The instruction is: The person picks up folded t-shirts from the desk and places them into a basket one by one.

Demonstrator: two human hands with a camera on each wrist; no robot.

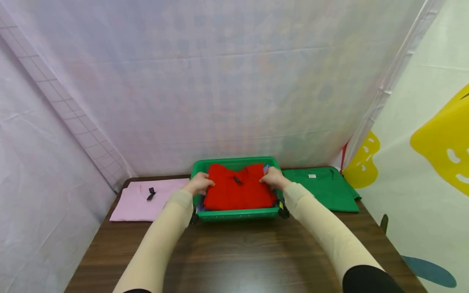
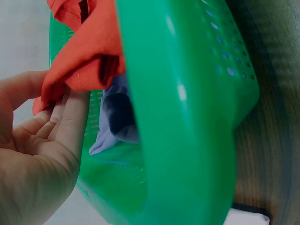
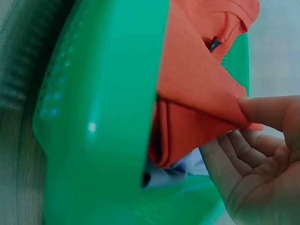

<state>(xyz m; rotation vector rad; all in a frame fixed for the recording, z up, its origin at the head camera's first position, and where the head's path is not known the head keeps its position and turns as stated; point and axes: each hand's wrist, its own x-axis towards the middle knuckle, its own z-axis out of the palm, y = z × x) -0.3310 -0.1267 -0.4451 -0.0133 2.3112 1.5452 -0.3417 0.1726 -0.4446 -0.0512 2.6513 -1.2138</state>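
Observation:
A folded red shirt (image 1: pixel 239 193) lies across the green plastic basket (image 1: pixel 238 214), its collar toward the back wall and a dark label at the neck. My left hand (image 1: pixel 199 184) pinches its left edge, thumb on top and fingers underneath, as the left wrist view shows. On the opposite edge my right hand (image 1: pixel 274 178) holds the cloth the same way, thumb (image 3: pixel 262 110) above and fingers below. Beneath the red shirt, greyish-purple cloth (image 2: pixel 110 136) with a dark patch shows inside the basket; the rest of it is hidden.
A folded pink shirt (image 1: pixel 132 205) lies left of the basket, and a folded green shirt (image 1: pixel 322 189) lies to its right. All stand on a dark wooden table (image 1: pixel 234 256). Pale sheeting (image 1: pixel 234 101) hangs directly behind, with more at both sides.

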